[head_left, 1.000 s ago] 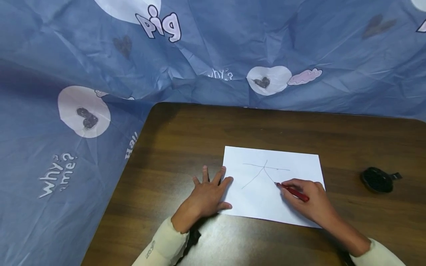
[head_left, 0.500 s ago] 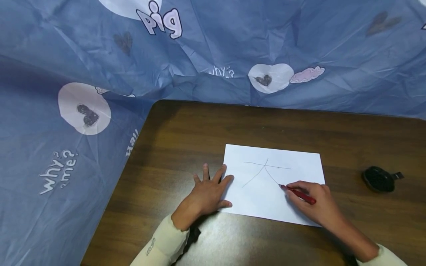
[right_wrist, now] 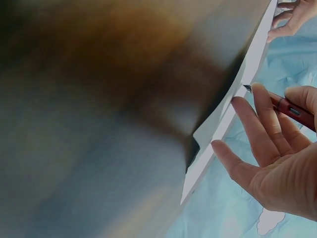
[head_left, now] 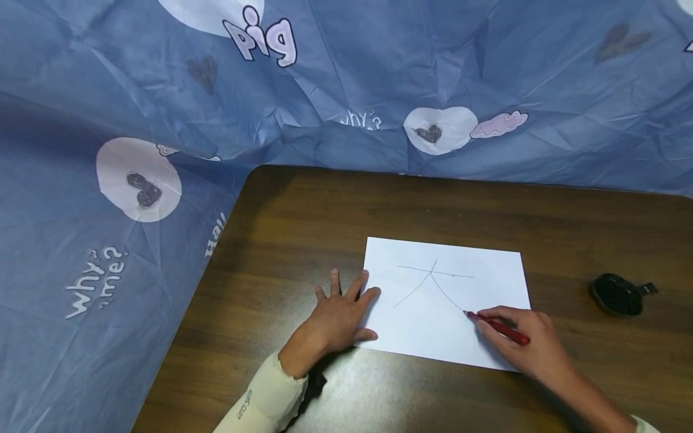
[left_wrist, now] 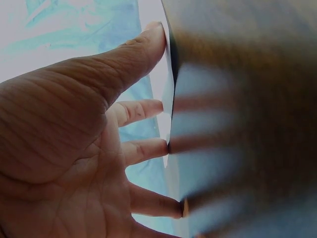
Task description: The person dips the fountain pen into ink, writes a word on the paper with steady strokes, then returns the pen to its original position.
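Note:
A white sheet of paper (head_left: 422, 331) lies on the brown wooden table, bearing thin dark strokes: a crossbar, a short stem and two slanting legs. My right hand (head_left: 533, 343) pinches a red fountain pen (head_left: 506, 331), its nib at the lower end of the right slanting stroke. The right wrist view shows the pen (right_wrist: 292, 110) between thumb and fingers, with the other fingertips at the paper. My left hand (head_left: 338, 319) rests with spread fingers on the sheet's left edge. In the left wrist view, the left hand's thumb (left_wrist: 131, 57) reaches over the paper edge.
A small black round dish-like object (head_left: 616, 294) with a short tab sits to the right of the paper. Behind and left of the table (head_left: 303, 210) hangs a blue printed cloth (head_left: 335, 72).
My right hand and the pen have moved down and to the right, and the right slanting stroke has grown longer behind the nib. My left hand has stayed in place.

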Motion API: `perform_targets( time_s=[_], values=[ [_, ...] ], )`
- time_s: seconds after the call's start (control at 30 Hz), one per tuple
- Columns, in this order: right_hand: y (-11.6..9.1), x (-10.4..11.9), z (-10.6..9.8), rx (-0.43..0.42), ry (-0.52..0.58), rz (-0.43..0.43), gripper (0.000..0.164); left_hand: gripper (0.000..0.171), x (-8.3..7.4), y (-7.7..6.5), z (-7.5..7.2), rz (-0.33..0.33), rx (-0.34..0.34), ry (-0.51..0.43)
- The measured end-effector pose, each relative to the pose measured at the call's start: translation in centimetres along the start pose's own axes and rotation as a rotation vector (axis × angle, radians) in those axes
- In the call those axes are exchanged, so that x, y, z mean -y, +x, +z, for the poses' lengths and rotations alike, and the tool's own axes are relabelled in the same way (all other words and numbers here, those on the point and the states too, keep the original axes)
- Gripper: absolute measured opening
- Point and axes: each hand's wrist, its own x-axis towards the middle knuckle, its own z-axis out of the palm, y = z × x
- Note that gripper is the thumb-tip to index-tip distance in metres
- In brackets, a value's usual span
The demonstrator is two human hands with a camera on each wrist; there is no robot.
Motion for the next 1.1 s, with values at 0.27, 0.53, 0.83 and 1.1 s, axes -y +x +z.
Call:
perform_targets(
  time_s=[0.27,0.53,0.83,1.1],
  values=[
    [-0.8,-0.6,-0.8,0.004,-0.019,0.036,0.027,0.079,0.0,0.3,0.0,0.011,-0.017,0.004],
    [-1.4,-1.1,-1.5,-0.023,-0.007,0.037,0.026,0.080,0.0,0.6,-0.1,0.012,-0.015,-0.013],
    [-1.6,-1.2,-1.4,-0.005,0.001,0.067,0.028,0.079,0.1,0.5,0.0,0.024,-0.030,-0.007],
    [-1.7,-1.1,-1.0,-0.010,-0.004,0.059,0.025,0.078,0.1,-0.1,0.3,0.029,-0.042,-0.025]
  ],
)
